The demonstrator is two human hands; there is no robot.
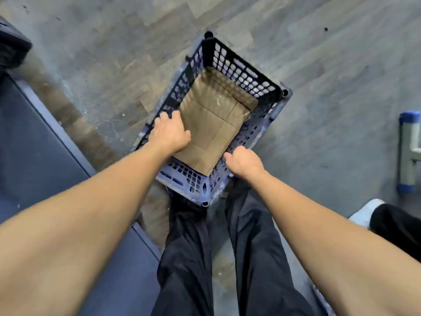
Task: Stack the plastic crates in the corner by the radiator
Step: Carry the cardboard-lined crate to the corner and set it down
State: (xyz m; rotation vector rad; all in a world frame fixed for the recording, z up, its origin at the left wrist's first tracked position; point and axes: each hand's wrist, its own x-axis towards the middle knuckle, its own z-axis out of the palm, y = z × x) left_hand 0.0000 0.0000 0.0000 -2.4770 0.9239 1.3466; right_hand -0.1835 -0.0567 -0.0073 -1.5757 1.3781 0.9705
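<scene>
A perforated plastic crate, black and blue-purple, is in front of me above the grey floor, seen from straight above. A flat sheet of brown cardboard lines its bottom. My left hand grips the crate's left long rim, fingers curled over the edge. My right hand is closed on the right long rim near the corner closest to me. A lighter blue edge shows around the crate's far corner and sides; I cannot tell whether that is a second crate underneath. No radiator is in view.
My legs in dark trousers stand right behind the crate. A dark blue mat or panel runs along the left. A grey and blue frame stands at the right edge. A white shoe and dark trouser leg show at lower right.
</scene>
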